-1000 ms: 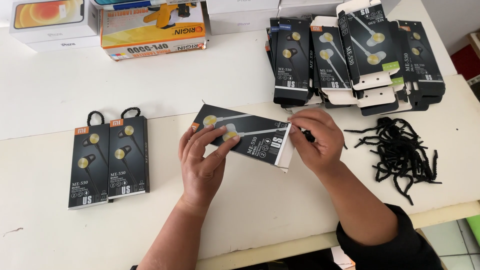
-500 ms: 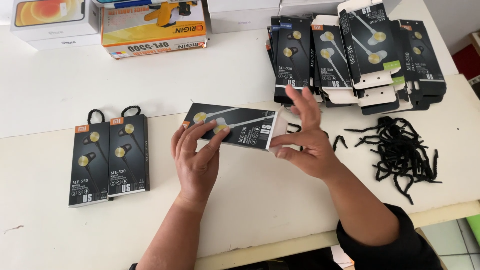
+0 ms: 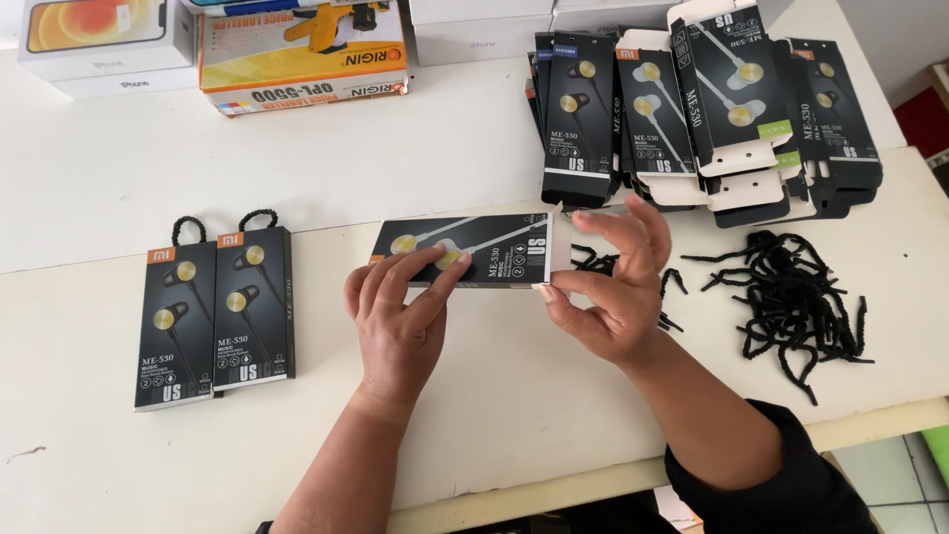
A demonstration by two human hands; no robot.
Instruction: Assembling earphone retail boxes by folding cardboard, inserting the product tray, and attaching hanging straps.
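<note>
Lying sideways just above the white table, the flat black cardboard earphone box is steadied by the left hand, fingers pressed flat on its face. The right hand pinches its white end flap, apparently folding it.
</note>
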